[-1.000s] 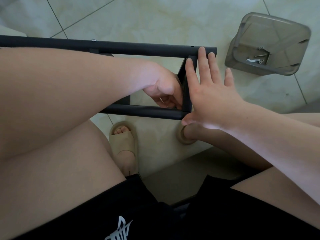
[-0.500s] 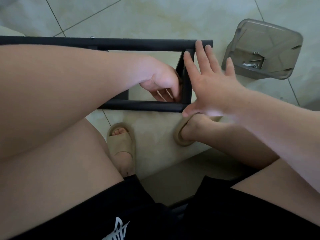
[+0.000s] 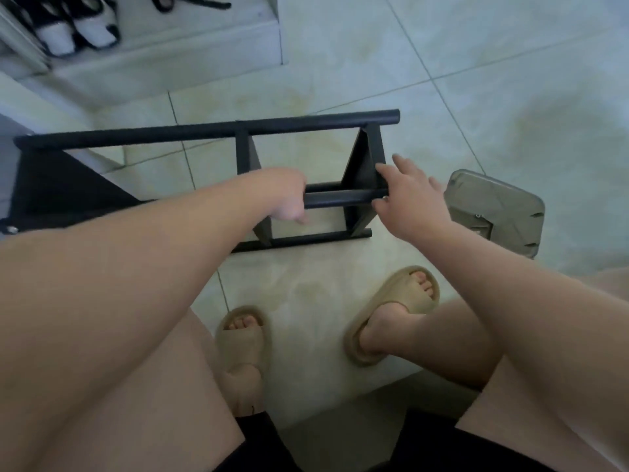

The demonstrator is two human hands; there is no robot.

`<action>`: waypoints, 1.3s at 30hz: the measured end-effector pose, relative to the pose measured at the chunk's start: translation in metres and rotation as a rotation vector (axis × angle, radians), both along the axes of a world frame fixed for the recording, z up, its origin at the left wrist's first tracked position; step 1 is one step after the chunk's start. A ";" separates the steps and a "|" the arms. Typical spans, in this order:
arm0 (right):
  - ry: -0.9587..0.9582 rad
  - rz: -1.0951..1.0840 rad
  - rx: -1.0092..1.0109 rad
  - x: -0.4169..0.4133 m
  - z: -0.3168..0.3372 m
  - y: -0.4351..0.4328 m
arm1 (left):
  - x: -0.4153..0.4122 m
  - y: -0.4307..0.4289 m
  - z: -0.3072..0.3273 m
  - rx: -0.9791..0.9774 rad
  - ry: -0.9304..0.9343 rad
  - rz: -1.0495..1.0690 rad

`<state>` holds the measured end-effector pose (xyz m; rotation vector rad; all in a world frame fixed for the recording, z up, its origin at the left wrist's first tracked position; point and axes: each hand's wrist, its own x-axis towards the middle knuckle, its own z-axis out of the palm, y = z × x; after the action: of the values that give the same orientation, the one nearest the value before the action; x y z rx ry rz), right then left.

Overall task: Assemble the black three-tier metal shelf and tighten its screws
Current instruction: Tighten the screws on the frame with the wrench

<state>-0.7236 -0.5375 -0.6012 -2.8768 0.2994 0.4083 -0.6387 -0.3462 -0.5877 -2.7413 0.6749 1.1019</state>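
Observation:
The black metal shelf (image 3: pixel 211 131) lies on its side on the tiled floor in front of me, its round posts running left to right and its flat tiers standing on edge. My left hand (image 3: pixel 287 199) grips the near upper post from the left, fingers curled under it. My right hand (image 3: pixel 408 195) rests on that post's right end beside the end tier, fingers spread and straight. The frame is blurred by motion.
A grey plastic tray (image 3: pixel 500 212) holding small metal hardware sits on the floor right of the shelf. My feet in tan slides (image 3: pixel 245 338) stand below the shelf. Black-and-white shoes (image 3: pixel 78 28) rest on a raised step at the upper left.
The view has pulled back and up, so more of the shelf shows. My left hand has come out from between the posts onto the near post; my right hand has dropped from the end tier.

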 end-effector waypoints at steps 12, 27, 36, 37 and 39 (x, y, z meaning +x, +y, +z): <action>0.248 0.055 -0.091 -0.023 0.028 0.033 | -0.034 0.019 0.011 -0.267 -0.458 0.123; 0.118 0.145 -0.039 0.071 0.048 0.007 | 0.029 0.004 0.012 -0.295 -0.675 0.222; 0.110 0.285 -0.033 0.187 -0.022 -0.007 | 0.140 0.012 -0.044 -0.234 -0.659 0.201; 0.081 0.287 -0.026 0.201 -0.032 -0.005 | 0.153 0.014 -0.051 -0.224 -0.663 0.189; 0.027 0.284 -0.008 0.226 -0.056 -0.002 | 0.179 0.019 -0.069 -0.206 -0.666 0.166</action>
<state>-0.4972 -0.5391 -0.6572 -2.9296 -0.1063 0.4952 -0.4596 -0.3271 -0.6563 -3.0955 0.4800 0.0869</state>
